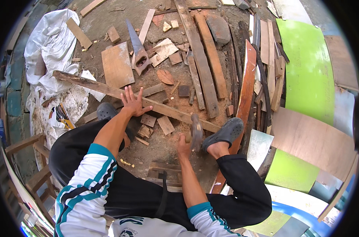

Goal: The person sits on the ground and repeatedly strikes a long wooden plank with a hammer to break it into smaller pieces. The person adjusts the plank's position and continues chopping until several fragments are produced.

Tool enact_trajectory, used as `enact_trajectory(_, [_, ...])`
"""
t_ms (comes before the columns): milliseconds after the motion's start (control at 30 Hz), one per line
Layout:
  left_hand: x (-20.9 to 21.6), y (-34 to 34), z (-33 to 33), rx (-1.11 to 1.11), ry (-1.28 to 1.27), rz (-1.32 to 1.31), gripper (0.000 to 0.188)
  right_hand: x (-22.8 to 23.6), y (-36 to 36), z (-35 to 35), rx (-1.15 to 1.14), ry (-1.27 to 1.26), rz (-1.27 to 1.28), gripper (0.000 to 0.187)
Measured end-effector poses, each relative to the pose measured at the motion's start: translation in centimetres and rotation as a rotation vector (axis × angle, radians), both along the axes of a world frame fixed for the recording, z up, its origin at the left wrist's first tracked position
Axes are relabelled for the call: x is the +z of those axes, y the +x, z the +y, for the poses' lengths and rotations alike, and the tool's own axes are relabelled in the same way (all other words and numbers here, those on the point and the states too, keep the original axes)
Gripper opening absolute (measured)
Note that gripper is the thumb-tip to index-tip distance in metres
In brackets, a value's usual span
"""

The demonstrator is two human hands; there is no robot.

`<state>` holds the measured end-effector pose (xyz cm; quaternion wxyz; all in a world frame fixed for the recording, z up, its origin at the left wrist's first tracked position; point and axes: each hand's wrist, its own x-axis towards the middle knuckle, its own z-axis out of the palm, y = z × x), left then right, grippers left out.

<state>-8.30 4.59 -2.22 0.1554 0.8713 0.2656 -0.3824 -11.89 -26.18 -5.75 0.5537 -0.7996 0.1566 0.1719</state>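
Note:
A long, narrow wooden plank (167,110) runs slantwise from the far left to beside my right shoe. My left hand (133,103) lies on it near its middle, fingers spread and palm down. In my right hand (183,148) is a hammer (196,132), its handle gripped and its head, slightly blurred, close to the plank's right end. Whether the head touches the wood I cannot tell. Below the plank are small wood blocks (165,125). Beyond it, a handsaw (138,49) lies near a square board (117,65).
My clog-style shoes (226,135) rest on the dirt ground either side of the work. Several long boards (212,55) and strips lie at the right, beside green panels (305,67). A white sack (53,43) and pliers-like tools (63,114) are at the left.

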Motion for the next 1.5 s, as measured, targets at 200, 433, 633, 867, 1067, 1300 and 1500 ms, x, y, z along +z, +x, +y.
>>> enact_trajectory(200, [-1.0, -0.4, 0.4, 0.011, 0.005, 0.002, 0.116, 2.5, 0.2, 1.6, 0.075, -0.276, 0.393, 0.025])
enact_trajectory(433, [0.1, 0.4, 0.2, 0.012, -0.014, -0.009, 0.117, -3.9, -3.1, -1.1, 0.004, -0.113, -0.165, 0.021])
enact_trajectory(633, [-0.1, 0.4, 0.9, 0.041, -0.025, -0.006, 0.114, 1.7, 2.6, 2.8, 0.061, -0.206, 0.342, 0.02])
enact_trajectory(867, [1.2, 3.3, 0.9, -0.018, -0.004, 0.009, 0.109, 5.2, 3.1, 2.2, -0.03, -0.036, 0.112, 0.02])
enact_trajectory(1067, [-0.1, 4.2, 1.0, -0.043, 0.031, 0.009, 0.108, 10.7, 9.3, 3.2, 0.055, -0.022, 0.518, 0.02])
enact_trajectory(1300, [0.1, 4.0, 1.1, -0.044, 0.053, -0.05, 0.11, 15.3, 12.8, 4.1, -0.078, 0.11, 0.049, 0.023])
enact_trajectory(1500, [-0.1, 4.6, 0.7, -0.039, 0.052, -0.088, 0.111, 9.4, 13.4, 3.0, 0.277, -0.22, 0.592, 0.018])
